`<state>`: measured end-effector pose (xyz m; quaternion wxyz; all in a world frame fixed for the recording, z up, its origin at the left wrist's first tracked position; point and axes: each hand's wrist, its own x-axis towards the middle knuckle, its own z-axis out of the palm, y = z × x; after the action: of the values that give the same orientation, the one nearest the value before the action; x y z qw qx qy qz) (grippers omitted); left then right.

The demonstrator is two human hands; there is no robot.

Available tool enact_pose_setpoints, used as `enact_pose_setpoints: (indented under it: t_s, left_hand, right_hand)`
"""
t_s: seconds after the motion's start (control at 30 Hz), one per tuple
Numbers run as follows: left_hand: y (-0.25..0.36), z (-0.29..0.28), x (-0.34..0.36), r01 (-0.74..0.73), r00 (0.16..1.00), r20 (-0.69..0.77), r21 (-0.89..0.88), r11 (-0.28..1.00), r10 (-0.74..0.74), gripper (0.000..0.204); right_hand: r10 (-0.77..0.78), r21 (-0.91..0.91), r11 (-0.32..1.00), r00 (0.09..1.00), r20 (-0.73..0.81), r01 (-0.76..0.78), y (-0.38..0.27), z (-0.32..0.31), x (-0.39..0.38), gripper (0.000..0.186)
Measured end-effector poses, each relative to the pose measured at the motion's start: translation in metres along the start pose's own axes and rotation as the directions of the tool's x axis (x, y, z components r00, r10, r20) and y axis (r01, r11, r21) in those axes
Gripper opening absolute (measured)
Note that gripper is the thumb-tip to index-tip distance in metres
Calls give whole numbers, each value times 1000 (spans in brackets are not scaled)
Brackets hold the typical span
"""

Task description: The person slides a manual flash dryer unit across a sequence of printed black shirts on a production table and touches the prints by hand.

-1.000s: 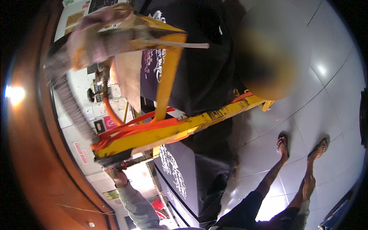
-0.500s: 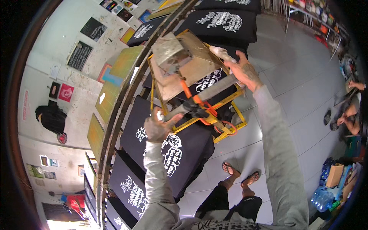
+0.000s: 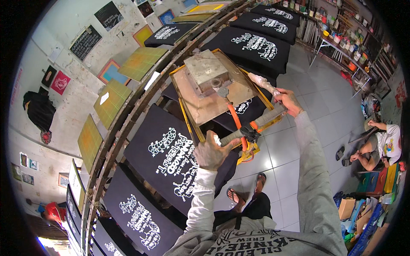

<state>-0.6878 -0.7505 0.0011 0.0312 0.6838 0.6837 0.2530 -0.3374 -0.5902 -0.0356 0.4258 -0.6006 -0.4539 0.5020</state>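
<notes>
Gripping the grey-wrapped handlebar point(image 3: 271, 114), the right hand point(image 3: 290, 103) curls about its right end, beside a white-wrapped rod point(image 3: 261, 80); the left hand point(image 3: 208, 154) lies at the other end, thumb along the bar, fingers too hidden to tell closure. The handlebar's long axis slants from near left to far right. Beyond, the yellow frame points forward and leftward, its tan panel point(image 3: 192, 98) and metal box point(image 3: 207, 70) above a printed black shirt point(image 3: 244, 107).

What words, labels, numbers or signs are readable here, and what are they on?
I won't copy wording, only say where it stands.
Black cloths: white lettering, partly readable.
Grey sweatshirt: dark lettering, partly readable.
Black wall boards: pale writing, too small to read.
Pink poster: white print, too small to read.
</notes>
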Motion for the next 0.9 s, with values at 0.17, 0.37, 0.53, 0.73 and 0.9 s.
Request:
enact_pose_setpoints:
  t_s: [0.17, 0.37, 0.53, 0.73, 0.9]
  left_hand:
    - [21, 1, -13, 66, 998, 1, -38, 997, -66, 85]
    - [47, 2, -28, 54, 994, -94, 42, 998, -50, 75]
    - [63, 3, -40, 118, 989, -93, 58, 991, -112, 73]
    - [65, 7, -54, 173, 985, -10, 64, 983, -173, 75]
    - [65, 7, -52, 162, 985, -68, 10, 987, -161, 70]
  right_hand:
    - [-9, -40, 999, 999, 33, 10, 9, -15, 6, 53]
    - [-36, -87, 995, 997, 65, 41, 1, -20, 2, 48]
    - [-54, -105, 992, 992, 118, 66, -12, -21, 1, 53]
    - [-75, -167, 982, 991, 113, 93, -10, -20, 0, 55]
    - [-62, -101, 992, 985, 160, 78, -8, -21, 0, 60]
